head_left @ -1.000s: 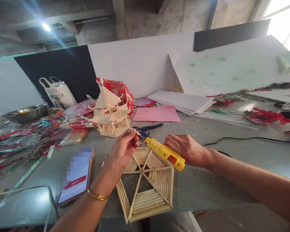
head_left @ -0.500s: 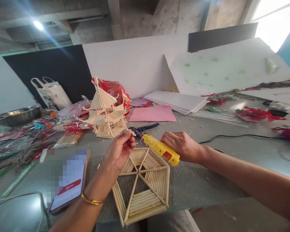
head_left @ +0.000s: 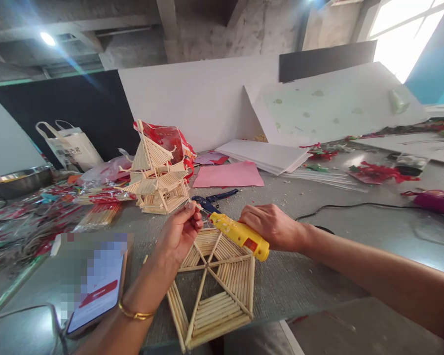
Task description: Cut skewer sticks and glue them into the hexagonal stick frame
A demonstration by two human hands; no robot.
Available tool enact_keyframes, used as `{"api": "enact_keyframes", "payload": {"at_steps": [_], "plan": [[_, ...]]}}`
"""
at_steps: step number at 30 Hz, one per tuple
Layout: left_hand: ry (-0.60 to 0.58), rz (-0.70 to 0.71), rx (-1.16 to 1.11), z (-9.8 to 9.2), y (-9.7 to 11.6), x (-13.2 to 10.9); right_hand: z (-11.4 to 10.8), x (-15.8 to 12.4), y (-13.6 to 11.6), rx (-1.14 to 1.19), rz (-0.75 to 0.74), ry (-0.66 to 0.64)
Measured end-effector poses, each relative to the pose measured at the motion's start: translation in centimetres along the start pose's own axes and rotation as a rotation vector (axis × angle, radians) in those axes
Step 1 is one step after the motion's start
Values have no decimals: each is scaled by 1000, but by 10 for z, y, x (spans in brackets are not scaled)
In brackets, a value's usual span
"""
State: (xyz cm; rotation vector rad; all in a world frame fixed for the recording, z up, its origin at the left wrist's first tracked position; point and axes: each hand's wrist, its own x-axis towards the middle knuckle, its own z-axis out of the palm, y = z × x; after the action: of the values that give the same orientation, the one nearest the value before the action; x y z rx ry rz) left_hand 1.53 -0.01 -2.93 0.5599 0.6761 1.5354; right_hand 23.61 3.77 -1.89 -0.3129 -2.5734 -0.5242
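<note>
left hand [head_left: 177, 230] pinches one stick [head_left: 199, 207]; right hand [head_left: 268, 226] grips one glue gun [head_left: 237, 232].

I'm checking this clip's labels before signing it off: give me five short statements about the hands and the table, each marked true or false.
1. The right hand holds a yellow glue gun. True.
2. The left hand is empty. False: the left hand pinches a small pale piece.
3. The phone lies right of the hexagonal stick frame. False: the phone lies left of the hexagonal stick frame.
4. A stick tower stands upright on the table. True.
5. Every section of the hexagonal stick frame is filled. False: its near-left section is largely open.
</note>
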Motion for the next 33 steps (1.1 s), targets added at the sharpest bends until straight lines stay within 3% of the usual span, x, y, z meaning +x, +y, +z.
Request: {"api": "enact_keyframes", "payload": {"at_steps": [11, 15, 19, 22, 27, 33], "plan": [[0, -35, -4, 0, 0, 1, 5, -2, 5, -76, 27, -23], [-66, -49, 22, 4, 6, -3, 12, -7, 27, -220, 235, -138], [-208, -116, 426, 6, 15, -17, 15, -21, 66, -335, 596, -320], [-322, -139, 868, 3, 17, -34, 14, -33, 89, -343, 749, -362], [-532, -263, 1335, -3, 13, -50, 17, -40, 100, -296, 783, -373], [-610, -203, 1550, 0, 15, -51, 25, -39, 97, -252, 719, -411]]}}
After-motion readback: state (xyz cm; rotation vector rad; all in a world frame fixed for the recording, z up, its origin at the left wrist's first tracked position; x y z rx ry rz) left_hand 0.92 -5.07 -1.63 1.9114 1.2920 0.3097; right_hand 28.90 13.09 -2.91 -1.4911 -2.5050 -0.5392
